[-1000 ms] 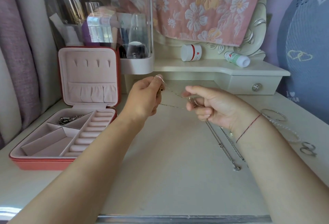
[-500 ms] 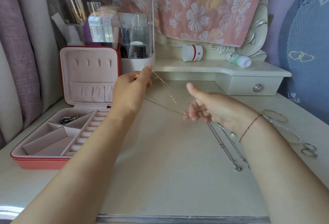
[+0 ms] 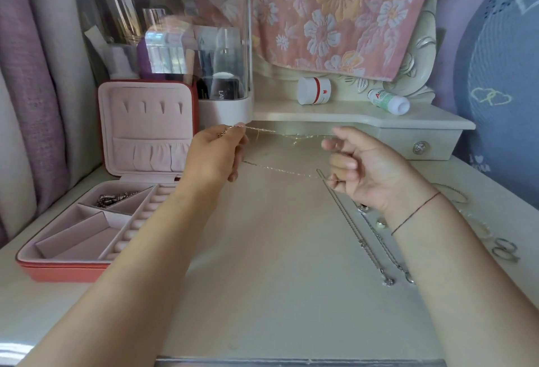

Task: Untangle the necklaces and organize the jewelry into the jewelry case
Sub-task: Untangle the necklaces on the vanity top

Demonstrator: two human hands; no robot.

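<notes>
**A:** ok so the bench point(image 3: 262, 279) and the open jewelry case point(image 3: 58, 267) on its left look the same as a second ago, with one chain bundle point(image 3: 115, 198) in the back compartment. What's changed for us?

**B:** The hands. We had them nearly together, and now the left hand point(image 3: 214, 153) has swung out toward the case while the right hand point(image 3: 370, 168) sits mid-bench, so they're well apart.

**A:** And the fingers?

**B:** The left fingers point(image 3: 236, 133) pinch one end up high. The right ones are curled round the other part.

**A:** Are we clear of the silver necklaces point(image 3: 354, 229)?

**B:** We think so. They lie on the bench under the right wrist, but one ends just beside the right fingers, so we can't tell for sure. The gold necklace point(image 3: 280, 169) is now stretched between the hands in two strands, off the bench, where it was a slack loop. If it's free, we'd guess it goes in the case next. The rings point(image 3: 506, 251) at far right are untouched.
</notes>
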